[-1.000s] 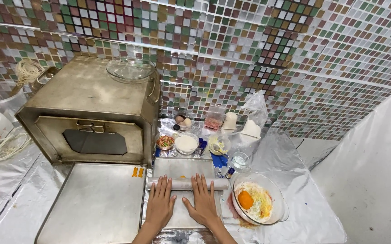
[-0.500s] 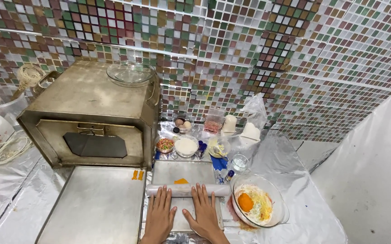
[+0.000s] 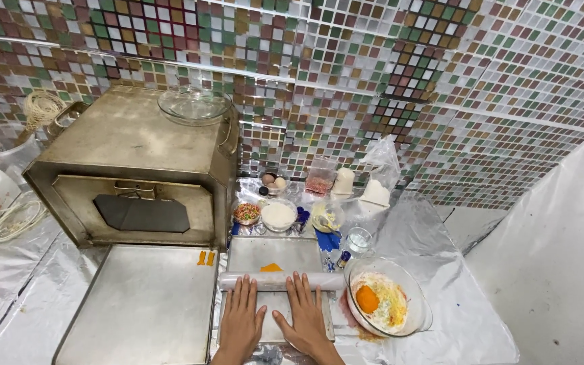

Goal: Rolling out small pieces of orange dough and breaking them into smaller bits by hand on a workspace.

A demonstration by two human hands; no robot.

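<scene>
Foil-covered counter beneath mosaic tiles: your left hand (image 3: 241, 318) and right hand (image 3: 303, 316) lie flat, fingers spread, gripping nothing, fingertips touching a rolling pin (image 3: 280, 280) with orange dough (image 3: 271, 268) just beyond it.

Orange dough (image 3: 271, 268) on a grey tray (image 3: 275, 253); multicoloured mosaic wall (image 3: 386, 74); silver foil worktop (image 3: 471, 324); dull grey-brown oven (image 3: 136, 162).
</scene>
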